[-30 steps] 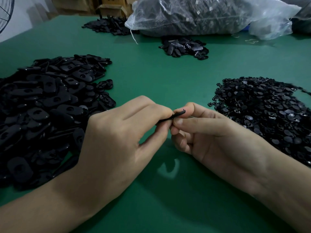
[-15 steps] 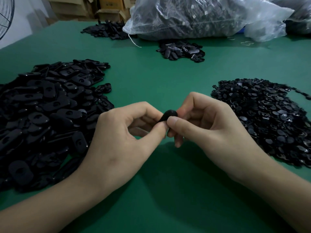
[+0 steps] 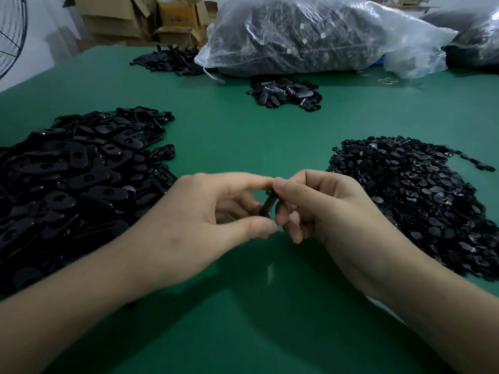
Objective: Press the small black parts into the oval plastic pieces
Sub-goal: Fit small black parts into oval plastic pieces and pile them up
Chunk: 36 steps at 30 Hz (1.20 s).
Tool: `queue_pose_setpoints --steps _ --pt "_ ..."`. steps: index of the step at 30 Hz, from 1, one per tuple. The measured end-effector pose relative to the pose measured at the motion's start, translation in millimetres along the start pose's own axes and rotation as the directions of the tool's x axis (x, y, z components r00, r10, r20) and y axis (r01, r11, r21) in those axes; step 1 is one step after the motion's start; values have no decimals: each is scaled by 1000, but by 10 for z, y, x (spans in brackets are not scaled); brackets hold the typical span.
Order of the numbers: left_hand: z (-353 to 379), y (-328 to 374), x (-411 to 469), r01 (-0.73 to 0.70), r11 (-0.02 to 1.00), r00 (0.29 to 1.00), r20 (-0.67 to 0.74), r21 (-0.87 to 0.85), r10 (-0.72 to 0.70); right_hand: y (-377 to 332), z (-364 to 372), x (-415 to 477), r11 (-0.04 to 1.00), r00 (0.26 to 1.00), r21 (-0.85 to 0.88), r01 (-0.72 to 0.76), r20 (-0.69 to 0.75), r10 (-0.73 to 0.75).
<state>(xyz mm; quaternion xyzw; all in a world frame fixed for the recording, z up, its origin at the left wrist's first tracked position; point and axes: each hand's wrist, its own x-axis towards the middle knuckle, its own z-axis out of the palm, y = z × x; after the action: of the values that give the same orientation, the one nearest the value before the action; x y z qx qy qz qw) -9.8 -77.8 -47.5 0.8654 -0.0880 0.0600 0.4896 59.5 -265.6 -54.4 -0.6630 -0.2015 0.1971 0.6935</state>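
Both hands meet above the middle of the green table (image 3: 243, 147). My left hand (image 3: 205, 225) pinches a black oval plastic piece (image 3: 268, 206) between thumb and forefinger. My right hand (image 3: 324, 209) grips the same piece from the right, thumb on top and fingers curled under it. The piece stands on edge and is mostly hidden by fingers. Whether a small black part sits in it cannot be seen. A big heap of oval pieces (image 3: 70, 184) lies at the left. A heap of small black parts (image 3: 421, 195) lies at the right.
A small pile of black pieces (image 3: 286, 94) lies at the back centre, another pile (image 3: 170, 62) at the back left. Clear plastic bags (image 3: 310, 36) full of parts lie along the far edge. Cardboard boxes (image 3: 135, 20) and a fan (image 3: 10, 33) stand beyond the table.
The oval piece has turned from flat between the fingertips to standing on edge. Both hands have shifted their hold on it and stay together at the table's middle.
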Motion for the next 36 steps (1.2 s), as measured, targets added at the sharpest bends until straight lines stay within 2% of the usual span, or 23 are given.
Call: queue_pose_setpoints --steps 2,4,7,10,12,15,18,20,22,28,33,36 --pt "-88 1 91 41 990 996 79 -132 -30 -7 -9 7 999 999 26 -29 17 29" --pt "-171 6 204 53 987 991 133 -153 -33 -12 -28 24 998 999 54 -45 22 44" --pt "-256 -15 419 22 999 989 145 29 -26 -11 -78 68 999 999 33 -27 -34 28" --pt "-286 -136 727 66 967 998 -34 244 -60 -17 -155 107 996 988 -84 22 -153 -35" --pt "-280 -238 962 141 908 986 -138 394 -93 -24 -212 125 964 974 -260 55 -199 -109" --pt "-259 -408 1264 246 815 967 -191 524 -169 -4 -269 128 803 956 -589 90 -175 -236" --pt "-256 -561 1472 314 762 946 -252 567 -202 6 -266 96 533 962 -842 79 -76 -262" --pt "-276 -641 1566 353 746 930 -296 565 -216 5 -259 80 362 968 -930 63 -31 -249" --pt "-309 -695 1621 379 749 920 -313 544 -238 -5 -257 72 278 970 -959 59 -11 -244" --pt "-462 -579 1473 364 740 931 -185 566 -316 22 -213 73 180 981 -975 130 99 -168" --pt "-835 -196 979 227 655 908 85 720 -409 78 -178 93 152 981 -973 176 161 -108" --pt "-1030 -88 695 161 629 926 104 760 -363 67 -196 99 149 975 -973 178 153 -162"
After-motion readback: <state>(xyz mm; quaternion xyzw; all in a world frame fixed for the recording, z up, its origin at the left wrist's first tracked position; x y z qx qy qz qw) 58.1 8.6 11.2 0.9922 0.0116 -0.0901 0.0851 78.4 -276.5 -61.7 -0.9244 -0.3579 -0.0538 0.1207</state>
